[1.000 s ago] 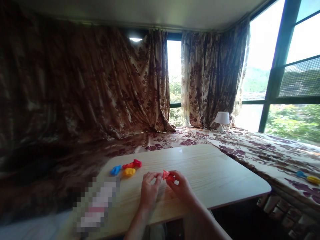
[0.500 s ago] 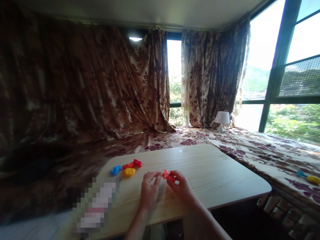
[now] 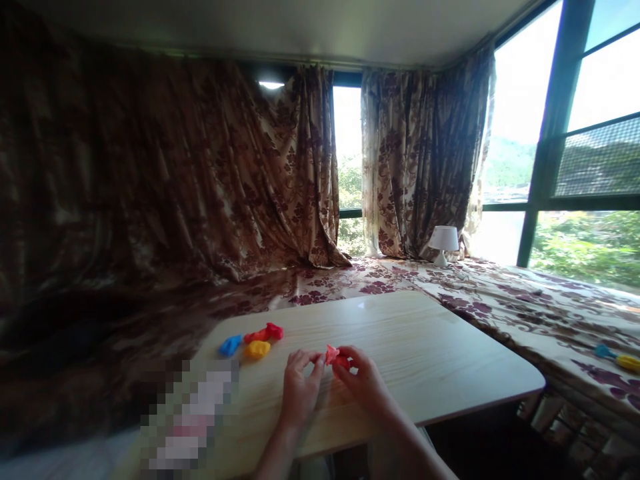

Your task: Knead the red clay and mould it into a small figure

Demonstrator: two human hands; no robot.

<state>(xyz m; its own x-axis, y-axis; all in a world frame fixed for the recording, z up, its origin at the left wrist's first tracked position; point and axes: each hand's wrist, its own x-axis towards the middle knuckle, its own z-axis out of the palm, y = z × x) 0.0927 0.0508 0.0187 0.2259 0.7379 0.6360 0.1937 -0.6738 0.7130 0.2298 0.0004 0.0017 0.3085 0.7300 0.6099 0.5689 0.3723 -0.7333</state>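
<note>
A small red deflated balloon (image 3: 334, 356) is pinched between the fingers of both hands just above the light wooden table (image 3: 440, 360). My right hand (image 3: 364, 383) grips its right end with curled fingers. My left hand (image 3: 300, 383) has its fingertips closed on the left end. To the left on the table lie a blue balloon (image 3: 231, 345), a yellow one (image 3: 257, 349) and a red one (image 3: 264, 332), close together and apart from my hands.
A pixelated patch (image 3: 187, 417) covers the table's near left corner. Floral-covered bedding (image 3: 525, 307) runs behind and right of the table, bearing a white lamp (image 3: 443, 241) and a blue-and-yellow object (image 3: 617, 357). Patterned curtains (image 3: 200, 173) and windows fill the back.
The view has tilted slightly, so everything sits a little lower in the frame. My hands stay together on the red balloon, with my left fingers now closer to it.
</note>
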